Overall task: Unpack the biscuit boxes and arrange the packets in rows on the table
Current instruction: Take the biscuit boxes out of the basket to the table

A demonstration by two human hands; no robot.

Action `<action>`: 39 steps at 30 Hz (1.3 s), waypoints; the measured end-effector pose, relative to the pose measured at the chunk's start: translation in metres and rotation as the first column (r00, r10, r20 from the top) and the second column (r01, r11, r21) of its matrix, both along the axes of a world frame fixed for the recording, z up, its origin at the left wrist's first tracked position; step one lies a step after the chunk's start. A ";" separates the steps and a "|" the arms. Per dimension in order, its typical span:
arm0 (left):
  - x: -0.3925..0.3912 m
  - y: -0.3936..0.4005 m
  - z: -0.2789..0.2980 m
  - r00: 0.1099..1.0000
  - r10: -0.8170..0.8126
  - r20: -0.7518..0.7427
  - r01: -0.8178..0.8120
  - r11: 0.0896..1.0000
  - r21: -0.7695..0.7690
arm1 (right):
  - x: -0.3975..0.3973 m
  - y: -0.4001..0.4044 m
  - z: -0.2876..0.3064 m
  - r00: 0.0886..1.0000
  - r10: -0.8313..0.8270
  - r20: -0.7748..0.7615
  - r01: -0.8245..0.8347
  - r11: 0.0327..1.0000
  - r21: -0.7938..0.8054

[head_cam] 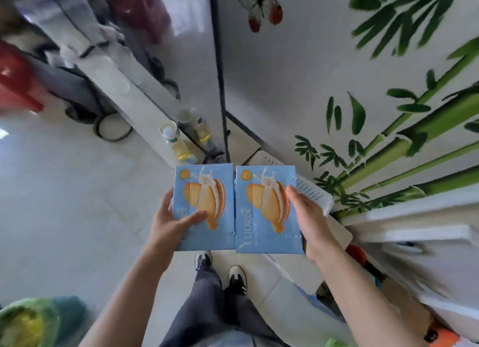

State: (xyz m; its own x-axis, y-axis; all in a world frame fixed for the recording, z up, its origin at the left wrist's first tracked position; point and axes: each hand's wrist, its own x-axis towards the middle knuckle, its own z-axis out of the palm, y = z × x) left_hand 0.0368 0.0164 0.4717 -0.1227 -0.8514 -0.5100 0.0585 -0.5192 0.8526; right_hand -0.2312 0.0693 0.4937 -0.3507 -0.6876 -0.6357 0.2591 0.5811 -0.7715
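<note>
Two flat light-blue cardboard biscuit boxes are held side by side, edges touching, above the tiled floor (64, 191): the left box (207, 217) is gripped by the left hand (171, 225), the right box (267, 212) by the right hand (308, 217).

Looks like a home, prob. a lived-in room w/ domestic decor. Wall (298, 87) is white w/ painted green bamboo (404, 139) stalks & leaves, plus a butterfly decoration (261, 4) near the top. Pale tiled floor (64, 191). Household clutter at the left edge: red plastic item (15, 85), dark bags, cable loop (114, 129). Bottles of yellow liquid (181, 147) stand on the floor by a mirrored panel (181, 48). White perforated appliance (311, 188) against the wall.
</note>
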 end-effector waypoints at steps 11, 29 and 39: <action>0.129 0.119 0.047 0.873 0.483 0.071 -0.481 0.876 -0.036 | 0.141 -0.014 0.033 0.885 0.464 0.037 -0.463 0.886 -0.031; 0.358 0.372 0.042 0.280 0.953 0.116 -0.949 0.293 -0.112 | 0.480 0.072 0.043 0.353 0.935 0.034 -0.931 0.355 -0.091; 0.403 0.468 0.036 -0.125 0.980 0.153 -0.991 -0.117 -0.059 | 0.622 0.131 0.035 0.069 0.998 0.005 -0.996 0.070 -0.051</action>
